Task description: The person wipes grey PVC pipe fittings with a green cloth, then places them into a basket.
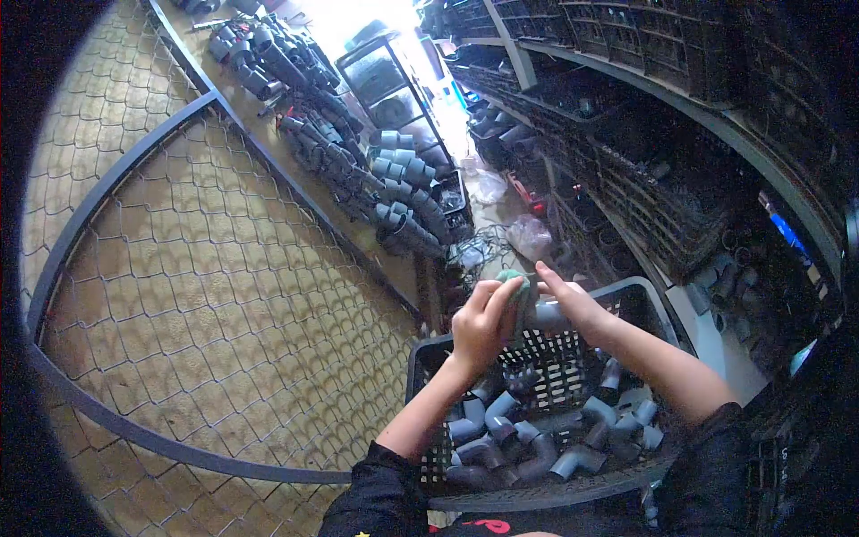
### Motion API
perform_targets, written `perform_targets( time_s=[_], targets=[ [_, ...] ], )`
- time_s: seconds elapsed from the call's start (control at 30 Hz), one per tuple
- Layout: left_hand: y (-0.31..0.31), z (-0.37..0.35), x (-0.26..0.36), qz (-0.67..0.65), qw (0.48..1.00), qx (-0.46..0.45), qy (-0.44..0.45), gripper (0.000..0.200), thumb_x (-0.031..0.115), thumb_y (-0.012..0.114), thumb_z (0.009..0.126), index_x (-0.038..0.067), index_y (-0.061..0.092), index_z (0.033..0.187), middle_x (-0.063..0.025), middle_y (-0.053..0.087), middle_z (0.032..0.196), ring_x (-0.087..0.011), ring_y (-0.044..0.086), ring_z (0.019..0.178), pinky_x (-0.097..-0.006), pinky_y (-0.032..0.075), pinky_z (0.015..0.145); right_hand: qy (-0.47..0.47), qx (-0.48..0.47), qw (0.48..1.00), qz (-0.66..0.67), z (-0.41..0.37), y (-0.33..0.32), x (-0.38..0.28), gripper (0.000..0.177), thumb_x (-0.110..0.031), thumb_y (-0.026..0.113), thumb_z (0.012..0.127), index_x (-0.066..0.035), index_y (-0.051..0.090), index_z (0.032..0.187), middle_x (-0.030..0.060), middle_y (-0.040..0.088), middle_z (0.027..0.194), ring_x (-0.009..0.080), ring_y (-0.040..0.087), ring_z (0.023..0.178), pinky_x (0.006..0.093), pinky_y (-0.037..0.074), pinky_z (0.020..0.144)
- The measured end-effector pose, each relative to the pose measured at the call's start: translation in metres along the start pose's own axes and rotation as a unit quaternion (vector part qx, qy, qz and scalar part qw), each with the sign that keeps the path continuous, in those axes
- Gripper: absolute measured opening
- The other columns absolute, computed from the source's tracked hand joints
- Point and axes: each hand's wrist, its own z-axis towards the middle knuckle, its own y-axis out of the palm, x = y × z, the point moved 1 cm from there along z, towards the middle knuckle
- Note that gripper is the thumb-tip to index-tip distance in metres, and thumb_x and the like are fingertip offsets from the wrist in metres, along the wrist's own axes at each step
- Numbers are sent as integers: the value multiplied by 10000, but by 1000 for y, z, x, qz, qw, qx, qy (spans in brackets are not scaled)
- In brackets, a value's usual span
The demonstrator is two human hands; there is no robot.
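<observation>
My left hand (481, 324) is closed round a green cloth (515, 295), above the far part of a black crate (658, 313). Close to its right, my right hand (577, 304) has its fingers wrapped round a grey pipe fitting (548, 313), with the thumb raised. The cloth lies against the fitting's left side. Below both hands, the crate holds several grey elbow fittings (503, 407), piled loosely on its bottom.
A wire mesh panel in a metal frame (125, 183) stands on the left. Behind it are stacked grey pipe fittings (403, 170) and a rack (380, 80). Shelves with black crates (653, 188) line the right side. Plastic bags (530, 237) lie ahead.
</observation>
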Motion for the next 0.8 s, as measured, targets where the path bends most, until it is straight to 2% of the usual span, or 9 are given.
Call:
perform_targets(
  time_s=[0.13,0.17,0.27,0.3,0.4,0.6,0.67,0.73,0.8],
  targets=[
    [1,-3,16,-33,995,-54,78,411,80,678,782,128,637,1188,-74,608,895,-258,652,699,-365,546,583,-79,55,995,5,12,-9,-4,743,-654,432,940,22,628,1177,80,672,1005,141,621,847,272,496,724],
    [2,-4,15,-22,995,-59,79,417,77,679,775,122,635,1188,-73,606,887,-253,651,701,-361,544,582,-86,7,996,31,11,-11,-5,650,-590,429,974,-6,658,1146,72,679,976,129,618,868,256,469,800],
    [4,-2,6,31,997,-34,64,410,78,676,780,127,635,1185,-72,601,886,-256,649,698,-357,539,575,-87,4,990,-109,21,-13,9,581,-541,427,995,-31,681,1109,59,680,930,118,619,846,258,472,796],
    [3,0,5,29,999,-22,34,377,88,669,806,134,637,1179,-79,599,887,-267,649,697,-363,540,577,-134,-1,979,-156,17,-8,7,585,-548,437,987,-27,690,1070,52,670,881,116,605,774,278,490,724],
    [2,1,5,10,1000,4,-3,354,98,667,829,137,637,1179,-82,597,892,-279,651,700,-372,541,580,-26,-11,993,-118,1,-5,-5,639,-584,445,969,4,689,1027,48,656,847,102,564,695,294,481,624],
    [14,-9,8,-63,996,-51,38,411,37,661,794,127,638,1195,-111,618,943,-291,659,770,-375,554,645,-151,118,981,-40,6,-10,-8,643,-601,428,967,-19,700,1004,51,656,822,117,570,703,276,461,635],
    [14,-6,1,-33,996,-31,72,365,82,666,832,130,640,1193,-97,626,928,-275,663,749,-371,548,603,-104,93,987,-78,14,-18,2,653,-610,433,961,-16,705,986,55,651,806,119,568,693,277,463,636],
    [8,1,5,-27,1000,11,12,355,66,648,843,125,625,1193,-110,631,950,-294,666,761,-387,551,614,-71,76,978,-178,5,-14,-4,665,-626,444,949,-12,701,947,47,624,753,119,556,651,280,458,615],
    [9,1,0,-29,999,37,-17,331,75,647,851,117,626,1179,-116,633,953,-298,667,760,-383,550,617,-12,57,991,-124,-2,-4,-5,655,-613,448,955,-7,694,910,34,606,735,110,549,656,271,444,614]
  ],
)
